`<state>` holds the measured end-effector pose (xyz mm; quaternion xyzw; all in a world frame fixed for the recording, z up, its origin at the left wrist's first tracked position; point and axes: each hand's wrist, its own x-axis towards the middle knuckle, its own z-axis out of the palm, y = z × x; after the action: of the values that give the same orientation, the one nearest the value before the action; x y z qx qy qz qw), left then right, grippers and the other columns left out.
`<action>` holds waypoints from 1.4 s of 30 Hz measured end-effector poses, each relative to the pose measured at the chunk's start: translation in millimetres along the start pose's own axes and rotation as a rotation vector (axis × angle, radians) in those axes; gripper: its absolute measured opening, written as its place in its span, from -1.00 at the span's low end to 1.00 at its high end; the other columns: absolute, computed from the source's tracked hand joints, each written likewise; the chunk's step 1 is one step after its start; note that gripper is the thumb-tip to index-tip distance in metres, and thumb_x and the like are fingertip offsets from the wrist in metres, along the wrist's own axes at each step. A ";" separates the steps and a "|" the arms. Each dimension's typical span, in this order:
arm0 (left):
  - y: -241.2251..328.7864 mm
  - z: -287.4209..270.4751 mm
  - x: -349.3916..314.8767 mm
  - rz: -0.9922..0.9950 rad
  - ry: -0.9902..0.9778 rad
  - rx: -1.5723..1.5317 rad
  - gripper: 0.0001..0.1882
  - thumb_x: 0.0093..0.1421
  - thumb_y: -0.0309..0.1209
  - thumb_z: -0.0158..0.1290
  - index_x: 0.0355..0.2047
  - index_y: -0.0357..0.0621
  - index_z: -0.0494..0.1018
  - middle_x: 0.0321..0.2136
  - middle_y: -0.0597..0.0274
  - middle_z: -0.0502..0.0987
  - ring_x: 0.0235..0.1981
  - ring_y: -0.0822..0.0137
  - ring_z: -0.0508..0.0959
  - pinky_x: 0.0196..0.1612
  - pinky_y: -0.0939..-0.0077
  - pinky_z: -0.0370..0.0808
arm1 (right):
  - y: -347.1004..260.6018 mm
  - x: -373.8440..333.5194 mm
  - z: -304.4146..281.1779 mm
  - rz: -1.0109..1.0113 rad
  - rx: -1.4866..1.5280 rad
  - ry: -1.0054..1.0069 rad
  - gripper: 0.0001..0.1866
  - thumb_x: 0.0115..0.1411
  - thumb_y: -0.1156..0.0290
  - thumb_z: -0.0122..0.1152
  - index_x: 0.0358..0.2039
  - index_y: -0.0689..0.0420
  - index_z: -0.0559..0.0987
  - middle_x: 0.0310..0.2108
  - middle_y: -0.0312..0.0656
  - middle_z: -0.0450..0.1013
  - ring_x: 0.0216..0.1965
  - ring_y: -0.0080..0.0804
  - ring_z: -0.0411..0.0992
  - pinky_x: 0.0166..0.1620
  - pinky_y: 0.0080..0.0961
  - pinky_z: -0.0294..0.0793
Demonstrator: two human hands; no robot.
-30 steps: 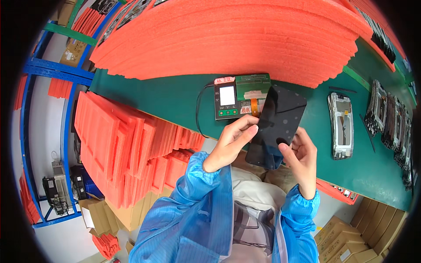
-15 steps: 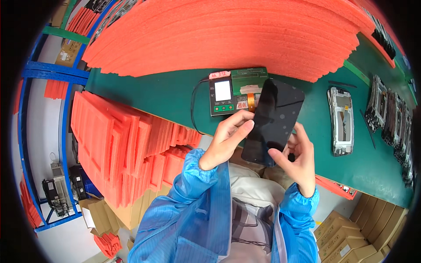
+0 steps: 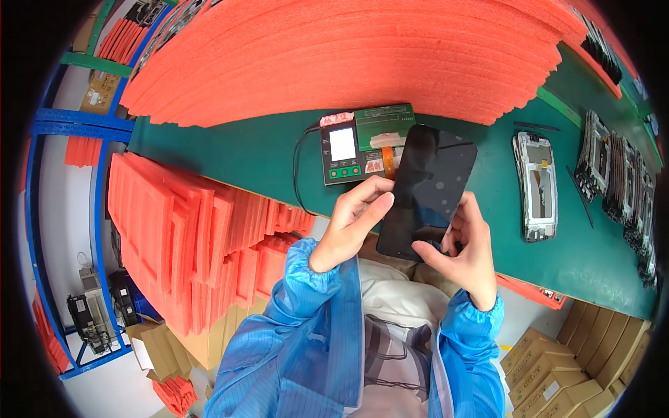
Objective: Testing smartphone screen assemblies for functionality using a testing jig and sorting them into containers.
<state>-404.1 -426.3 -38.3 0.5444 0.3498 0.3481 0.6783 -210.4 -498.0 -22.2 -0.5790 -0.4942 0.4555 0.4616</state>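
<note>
One dark, glossy phone screen (image 3: 426,198) sits between your hands, face up and slanted, its upper end leaning right, in front of the small box on the bench and partly over the bench's near edge. Your right hand (image 3: 465,251) grasps its lower right side, thumb across the front near the bottom, the other fingers curled at the edge and partly hidden. Your left hand (image 3: 355,221) meets the left edge with thumb and forefinger; whether they pinch it or only steady it, I cannot tell.

Just beyond is the box (image 3: 341,155) with a lit white display, a green circuit board (image 3: 376,124) next to it and an orange ribbon (image 3: 389,161) running down toward the screen. Whether the ribbon is joined to the screen is hidden.

The step in hand looks like lining up or steadying the screen beside that ribbon; the next move seems to call for a light two-handed hold on the edges, with no tug on the ribbon.

Farther right, a bare phone frame (image 3: 537,188) lies on the green bench (image 3: 237,155). Red foam sheets (image 3: 334,66) are stacked behind the box, and more foam trays (image 3: 150,216) lean at your left.
</note>
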 end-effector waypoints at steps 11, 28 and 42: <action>-1.1 -3.2 -0.7 0.036 -0.079 -0.056 -0.74 0.42 -0.38 -0.06 -0.04 -0.34 0.39 -0.21 0.27 0.53 -0.13 0.57 0.45 -0.06 0.62 0.40 | -4.3 0.3 1.4 -0.027 -0.067 0.023 -0.43 -0.10 0.46 0.50 -0.10 0.23 0.38 -0.59 -0.35 0.33 -0.63 -0.74 0.15 -0.58 -0.71 0.13; -5.7 -3.8 -0.6 0.036 0.025 -0.184 -0.71 0.44 -0.35 -0.12 -0.05 -0.36 0.43 -0.25 0.30 0.55 -0.21 0.58 0.49 -0.19 0.64 0.43 | -8.8 -5.2 -7.1 0.040 0.267 -0.116 -0.67 0.28 0.59 0.05 0.06 0.27 0.38 -0.29 -0.23 0.54 -0.52 -0.70 0.36 -0.49 -0.73 0.30; 31.0 -49.0 -23.0 0.548 0.378 1.162 -0.82 0.13 -0.54 0.16 -0.22 -0.22 0.59 -0.47 0.19 0.49 -0.40 0.20 0.45 -0.33 0.38 0.40 | -5.1 -9.5 -14.2 0.193 0.456 -0.085 -0.72 0.28 0.62 0.03 0.01 0.29 0.38 -0.28 -0.19 0.55 -0.53 -0.69 0.34 -0.49 -0.73 0.31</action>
<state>-460.5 -416.5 -13.7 0.8201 0.4423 0.3521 0.0888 -198.2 -508.2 -14.2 -0.4848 -0.3400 0.6211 0.5134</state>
